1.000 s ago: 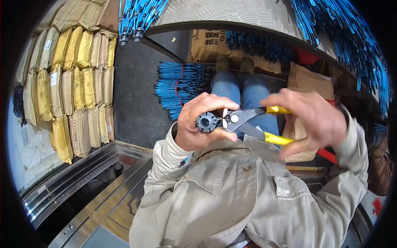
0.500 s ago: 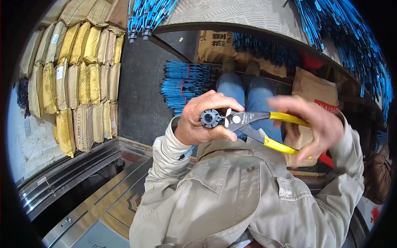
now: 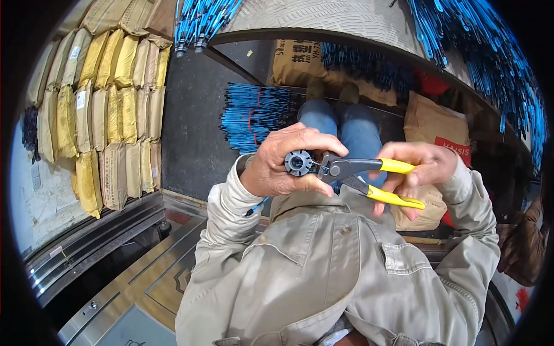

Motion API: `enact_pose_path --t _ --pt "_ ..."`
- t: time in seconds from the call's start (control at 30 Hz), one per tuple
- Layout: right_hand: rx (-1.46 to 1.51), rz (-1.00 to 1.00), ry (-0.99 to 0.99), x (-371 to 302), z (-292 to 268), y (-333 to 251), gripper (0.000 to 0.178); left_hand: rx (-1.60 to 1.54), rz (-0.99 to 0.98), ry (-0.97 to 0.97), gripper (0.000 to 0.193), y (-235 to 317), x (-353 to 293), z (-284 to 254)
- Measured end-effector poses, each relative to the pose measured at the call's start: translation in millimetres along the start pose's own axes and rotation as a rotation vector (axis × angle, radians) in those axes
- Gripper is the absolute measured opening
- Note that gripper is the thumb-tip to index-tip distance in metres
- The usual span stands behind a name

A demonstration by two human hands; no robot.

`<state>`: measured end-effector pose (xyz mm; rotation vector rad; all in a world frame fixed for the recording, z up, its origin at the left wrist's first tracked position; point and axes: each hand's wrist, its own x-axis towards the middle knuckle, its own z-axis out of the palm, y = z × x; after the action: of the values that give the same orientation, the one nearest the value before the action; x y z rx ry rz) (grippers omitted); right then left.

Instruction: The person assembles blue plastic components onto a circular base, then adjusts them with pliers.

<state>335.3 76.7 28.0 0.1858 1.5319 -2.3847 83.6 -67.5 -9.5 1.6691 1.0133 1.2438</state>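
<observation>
My left hand is curled around a round black connector with a slotted end, in front of my lap. A thin blue cable pokes out below that hand, near the sleeve cuff. Short wire ends show between my thumb and forefinger. Right beside them is the head of a pair of pliers with dark jaws and yellow handles. My right hand grips the handles, which stand apart. Whether the jaws touch the wires I cannot tell.
Bundles of blue cables lie on the floor ahead. More blue cables hang over the bench at the far right. Paper sacks are stacked at the left. Another brown sack stands right of my legs.
My right hand, blurred before, has moved left and closed round the plier handles. The handles have drawn nearer each other, and the jaws have narrowed beside the wires. My left hand keeps its hold.
</observation>
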Motion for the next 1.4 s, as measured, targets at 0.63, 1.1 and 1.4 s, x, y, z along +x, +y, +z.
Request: enact_pose_path --t 0.63,1.1,1.4 --pt "-2.058 -0.303 0.92 31 30 -1 0.037 0.023 -0.131 0.323 0.05 2 -5 21" --pt "-1.816 -0.258 0.565 5 31 -14 0.028 0.112 0.057 0.112 0.065 -8 2 6" --pt "-1.788 -0.294 0.628 11 31 16 0.029 0.06 0.111 0.096 0.066 -13 3 6"
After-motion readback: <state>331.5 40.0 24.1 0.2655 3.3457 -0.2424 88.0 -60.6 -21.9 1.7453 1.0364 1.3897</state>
